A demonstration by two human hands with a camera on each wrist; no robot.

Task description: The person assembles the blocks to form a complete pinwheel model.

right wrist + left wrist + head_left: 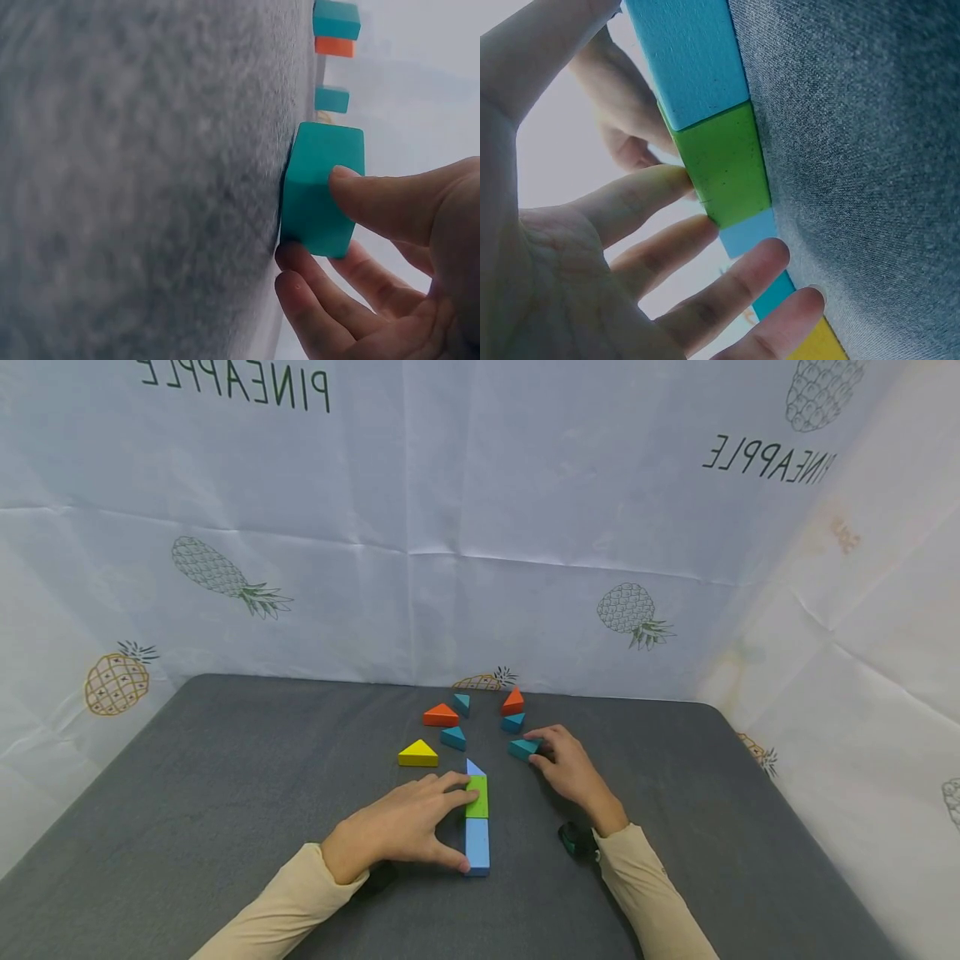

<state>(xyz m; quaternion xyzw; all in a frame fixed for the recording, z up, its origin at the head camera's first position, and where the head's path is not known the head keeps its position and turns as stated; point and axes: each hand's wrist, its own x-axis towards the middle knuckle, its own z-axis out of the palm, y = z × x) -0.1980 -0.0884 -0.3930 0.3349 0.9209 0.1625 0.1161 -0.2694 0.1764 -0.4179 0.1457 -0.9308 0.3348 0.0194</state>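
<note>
My right hand (570, 770) pinches a teal triangular block (522, 749) between thumb and fingers, low over the grey table; in the right wrist view the thumb lies on one face of this teal block (322, 195). A straight row runs away from me at the middle: a light blue block (477, 845), a green block (477, 806) and a pale blue triangular block (474, 768). Along its left side, my left hand (397, 822) spreads its fingers. Its thumb touches the near end of the light blue block, and fingertips rest against the green block (724, 165).
Left of the row's far end sits a yellow triangle (417, 754). Beyond it are a blue triangle (453, 738), an orange triangle (441, 716) and a teal triangle (462, 704). Farther right stand another blue triangle (513, 723) and another orange triangle (513, 702). Pineapple-print cloth (450, 610) hangs behind.
</note>
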